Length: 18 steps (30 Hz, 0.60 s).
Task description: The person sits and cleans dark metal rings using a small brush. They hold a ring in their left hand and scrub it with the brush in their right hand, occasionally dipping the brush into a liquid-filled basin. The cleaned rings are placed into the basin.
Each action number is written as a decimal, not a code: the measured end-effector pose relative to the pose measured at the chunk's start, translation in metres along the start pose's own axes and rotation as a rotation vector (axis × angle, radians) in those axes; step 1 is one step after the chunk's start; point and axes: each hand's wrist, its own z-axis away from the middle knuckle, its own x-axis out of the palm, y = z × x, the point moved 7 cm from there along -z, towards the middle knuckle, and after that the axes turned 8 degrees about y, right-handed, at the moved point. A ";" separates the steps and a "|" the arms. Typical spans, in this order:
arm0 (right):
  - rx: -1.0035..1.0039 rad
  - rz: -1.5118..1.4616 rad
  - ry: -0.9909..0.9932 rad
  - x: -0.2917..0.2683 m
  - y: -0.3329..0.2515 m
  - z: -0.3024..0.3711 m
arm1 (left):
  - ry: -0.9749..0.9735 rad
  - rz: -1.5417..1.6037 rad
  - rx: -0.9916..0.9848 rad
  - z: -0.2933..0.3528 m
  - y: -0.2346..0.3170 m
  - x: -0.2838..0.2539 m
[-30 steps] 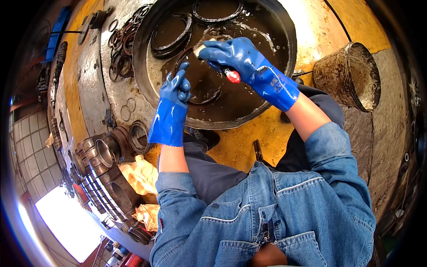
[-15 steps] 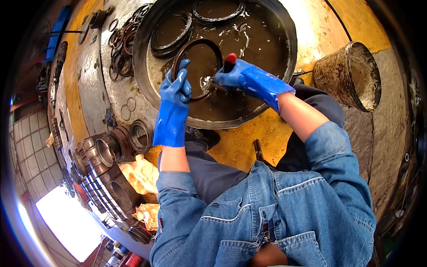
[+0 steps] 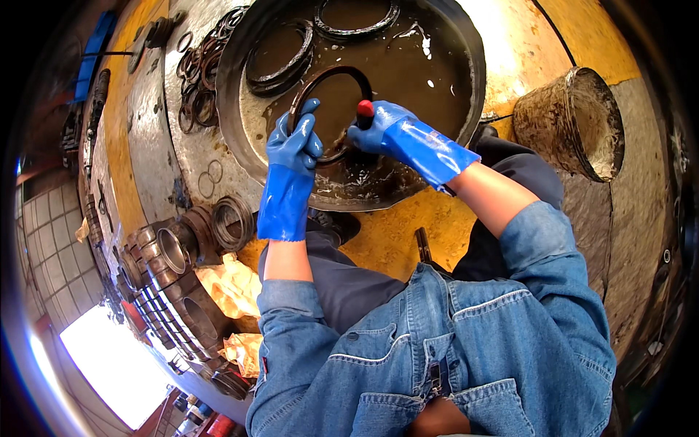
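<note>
Ring in your left hand, clamped on its left rim over the oily pan | right hand closed on red-capped tool | stiff, slick: grip rim firmly.

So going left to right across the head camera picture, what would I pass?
Metal cylinders → pile of dark rings → left hand holding a large dark ring → right hand gripping a red-tipped tool, both over the wash pan → grimy bucket.
</note>
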 end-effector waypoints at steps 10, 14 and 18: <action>-0.832 0.535 0.664 -0.032 -0.046 0.018 | 0.022 -0.020 -0.023 -0.015 -0.012 -0.011; -0.869 0.566 0.659 -0.027 -0.048 0.019 | -0.016 0.019 -0.047 -0.017 -0.015 -0.012; -0.370 0.130 0.508 -0.042 -0.009 -0.015 | 0.029 -0.053 -0.019 -0.010 -0.011 -0.002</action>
